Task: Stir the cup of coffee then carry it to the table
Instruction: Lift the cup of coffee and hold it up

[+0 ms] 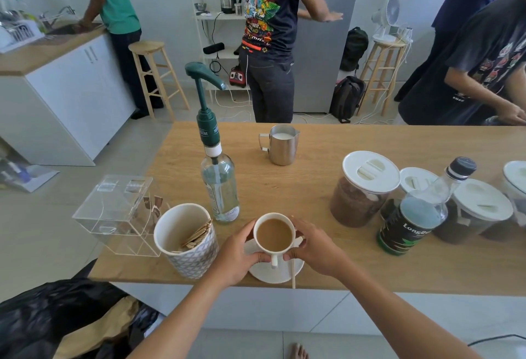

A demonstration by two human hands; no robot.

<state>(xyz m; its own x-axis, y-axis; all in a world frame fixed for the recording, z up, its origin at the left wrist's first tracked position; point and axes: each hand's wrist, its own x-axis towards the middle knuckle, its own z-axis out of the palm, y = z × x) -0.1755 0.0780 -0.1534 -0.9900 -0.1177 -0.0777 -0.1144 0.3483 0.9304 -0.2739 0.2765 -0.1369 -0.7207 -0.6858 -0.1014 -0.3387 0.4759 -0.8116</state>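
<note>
A white cup of milky coffee (pixel 273 235) stands on a white saucer (pixel 281 273) near the front edge of the wooden counter (pixel 313 182). Its handle points toward me. My left hand (pixel 236 256) wraps the cup's left side and my right hand (pixel 316 247) wraps its right side, fingers touching the cup wall. A wooden stir stick (pixel 293 273) lies on the saucer's right part, its end sticking out past the rim.
A patterned holder of wooden sticks (pixel 187 242) and a pump bottle (pixel 219 185) stand left of the cup. A clear acrylic box (pixel 119 213), steel milk jug (pixel 281 145), coffee jars (pixel 361 190) and a dark bottle (pixel 418 213) share the counter. Three people stand beyond.
</note>
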